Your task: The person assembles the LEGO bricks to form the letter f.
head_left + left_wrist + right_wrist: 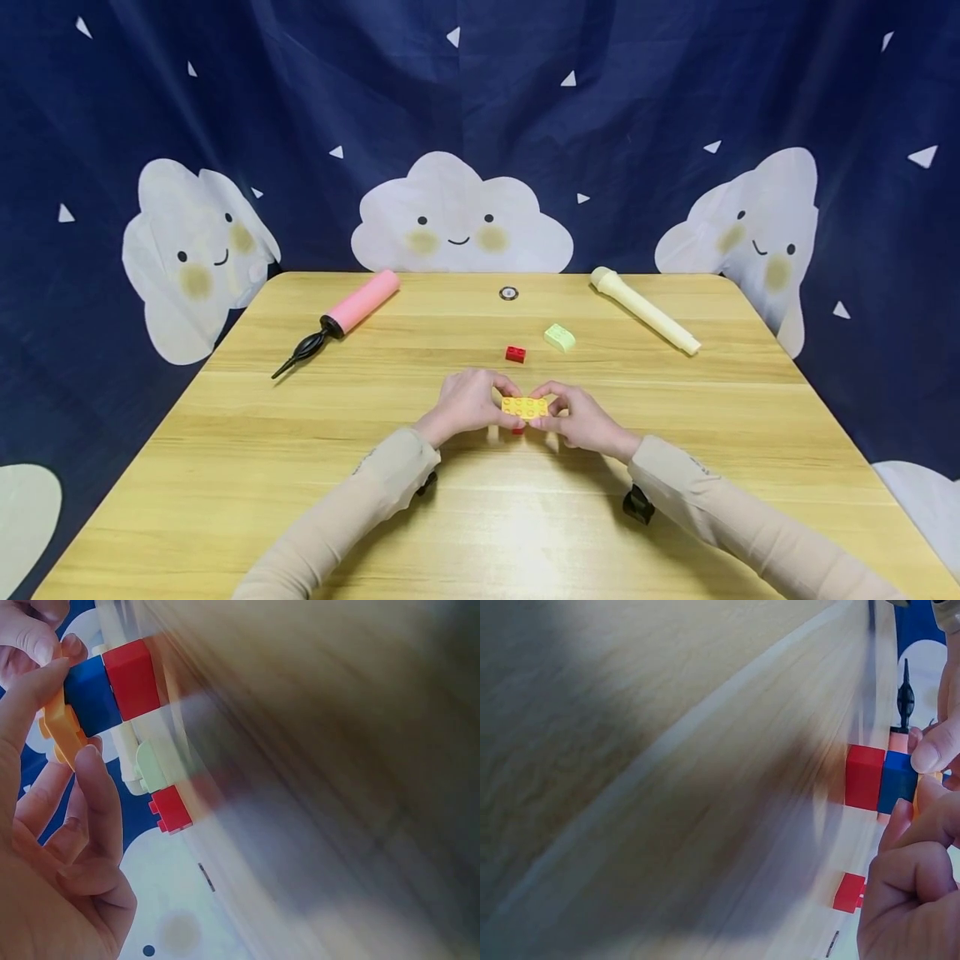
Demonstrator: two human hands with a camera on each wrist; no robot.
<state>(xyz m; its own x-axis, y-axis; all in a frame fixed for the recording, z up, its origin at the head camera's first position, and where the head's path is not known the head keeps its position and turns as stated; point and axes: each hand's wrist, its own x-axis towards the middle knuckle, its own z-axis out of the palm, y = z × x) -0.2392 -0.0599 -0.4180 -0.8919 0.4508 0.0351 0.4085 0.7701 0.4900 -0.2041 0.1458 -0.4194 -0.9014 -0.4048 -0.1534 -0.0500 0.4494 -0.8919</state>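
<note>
Yellow rectangular plastic brick [524,407], studded on top, sits level between my two hands, and I place everything else by it. My left hand [468,402] pinches its left end between thumb and fingers; my right hand [588,422] pinches the right end likewise. Holding both ends, I judge, keeps it steady and spreads the pressure evenly. Directly under it is a blue plastic block [93,696], and below that a red plastic block [132,680], which seems to stand on the pale wooden table [300,483] and so bear the column. Whether the yellow brick is fully seated, I cannot tell.

Just beyond it lies a small red studded brick [515,354], then, slightly right, a pale green curved-top brick [559,337], both likely within easy reach. Farther off, a pink cylindrical pump with a black nozzle [363,302] lies to its left and a cream round-headed stick [645,310] to its right, probably wide of my fingers' work. Farthest beyond it on the wood is a small round dark-rimmed disc [509,293].
</note>
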